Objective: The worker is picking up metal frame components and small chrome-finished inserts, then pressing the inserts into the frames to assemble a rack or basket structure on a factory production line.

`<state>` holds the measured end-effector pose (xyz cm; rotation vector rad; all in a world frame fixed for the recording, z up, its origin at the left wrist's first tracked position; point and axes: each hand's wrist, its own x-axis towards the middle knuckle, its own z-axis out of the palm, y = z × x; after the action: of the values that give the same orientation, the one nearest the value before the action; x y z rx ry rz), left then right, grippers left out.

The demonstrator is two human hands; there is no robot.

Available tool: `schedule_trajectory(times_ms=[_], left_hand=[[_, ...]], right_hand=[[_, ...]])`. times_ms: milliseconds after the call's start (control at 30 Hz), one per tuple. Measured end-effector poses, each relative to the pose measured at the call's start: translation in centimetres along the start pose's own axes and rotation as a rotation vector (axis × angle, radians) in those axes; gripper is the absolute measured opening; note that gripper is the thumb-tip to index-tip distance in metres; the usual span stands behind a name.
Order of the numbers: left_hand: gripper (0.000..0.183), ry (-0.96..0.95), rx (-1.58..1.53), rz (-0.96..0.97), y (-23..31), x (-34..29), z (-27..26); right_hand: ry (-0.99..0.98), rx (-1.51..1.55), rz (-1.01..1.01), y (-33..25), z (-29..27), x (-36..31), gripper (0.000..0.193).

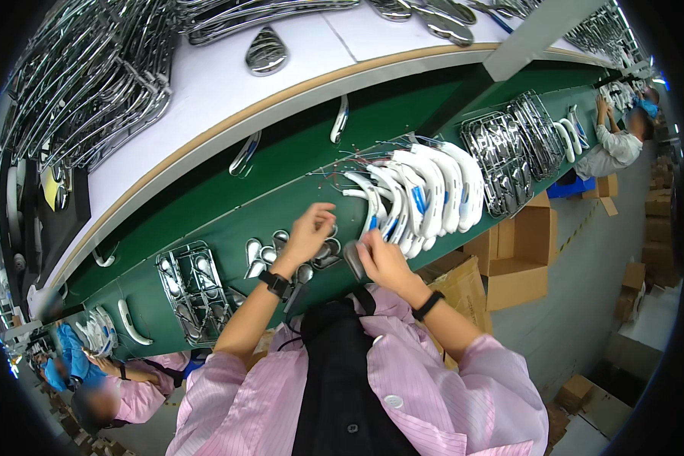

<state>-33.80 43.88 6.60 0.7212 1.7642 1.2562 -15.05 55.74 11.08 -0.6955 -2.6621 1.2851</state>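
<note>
Over the green bench [228, 220], my left hand [311, 230] is raised with fingers curled toward the thumb. Whatever it may pinch is too small to make out. Below and to its right, my right hand [381, 261] grips a dark grey oval cover [353, 261] by its edge. Shiny drop-shaped metal covers [255, 257] lie in a loose group beneath and beside my left wrist. Just beyond my right hand sits a dense row of white curved handles [432, 190], with thin red and dark wires [349, 169] sticking out at their far ends.
Wire racks of chrome parts stand left [194, 292] and right [501, 163]. A raised white shelf [311, 57] with chrome parts overhangs the bench. Open cardboard boxes [518, 258] stand right below the bench edge. Co-workers sit at far left [133, 391] and far right [619, 144].
</note>
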Motion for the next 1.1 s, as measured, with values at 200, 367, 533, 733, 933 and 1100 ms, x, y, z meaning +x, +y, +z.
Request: schedule_trajectory(times_ms=[200, 367, 533, 733, 933, 1100], left_hand=[[0.053, -0.276, 0.382, 0.149, -1.5, 3.4, 10.1], [0.047, -0.212, 0.687, 0.032, -0.4, 3.8, 12.8], [0.041, -0.286, 0.510, -0.067, -1.9, 4.0, 11.0], [0.033, 0.030, -0.814, -0.254, 7.4, 0.6, 10.0], [0.034, 0.245, -0.982, -0.015, 14.9, -2.8, 9.7], [0.043, 0.278, -0.949, 0.265, 19.6, -4.1, 10.7]], right_hand=[[-0.068, 1.068, 0.256, -4.5, -9.1, -9.1, 0.038], [-0.442, 1.055, 0.022, -1.9, -14.4, -12.3, 0.039], [-0.521, 0.641, -0.134, 0.0, -19.4, -11.5, 0.030], [-0.873, 0.632, 0.054, 0.9, -21.8, -7.6, 0.029], [-0.214, 0.517, -0.267, -2.3, -22.1, -2.4, 0.037], [0.242, 0.268, -0.594, -7.2, -18.6, 0.3, 0.042]])
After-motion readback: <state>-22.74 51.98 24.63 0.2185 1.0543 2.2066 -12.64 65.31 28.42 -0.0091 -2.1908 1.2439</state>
